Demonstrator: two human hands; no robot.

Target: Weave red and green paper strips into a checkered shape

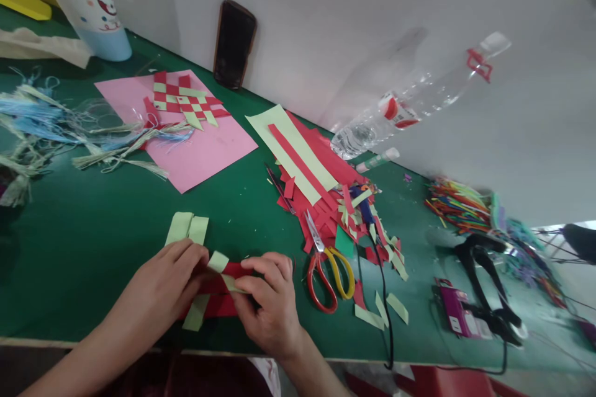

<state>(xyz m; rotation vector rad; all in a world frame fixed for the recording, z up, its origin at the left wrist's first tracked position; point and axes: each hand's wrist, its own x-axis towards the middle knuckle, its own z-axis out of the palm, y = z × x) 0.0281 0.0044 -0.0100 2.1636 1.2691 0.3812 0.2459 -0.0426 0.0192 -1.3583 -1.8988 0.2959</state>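
Close to the table's front edge, red and pale green paper strips (221, 305) lie woven across each other under both hands. My left hand (179, 270) is closed on the left part of this weave, its fingertips partly hidden. Pale green strip ends (186, 227) stick out beyond it. My right hand (270, 301) pinches a pale green strip (231, 284) between thumb and forefinger, over the red paper. Just right of that hand lie scissors (321, 260) with one red and one yellow handle, blades slightly apart.
A pink sheet (214, 155) carries a woven red and green paper piece (186, 99). Tassels (41, 118) lie left. Paper scraps (316, 217), a plastic bottle (400, 108) and a phone (234, 43) are toward the wall. A glue gun (488, 285) and cable (384, 298) are right.
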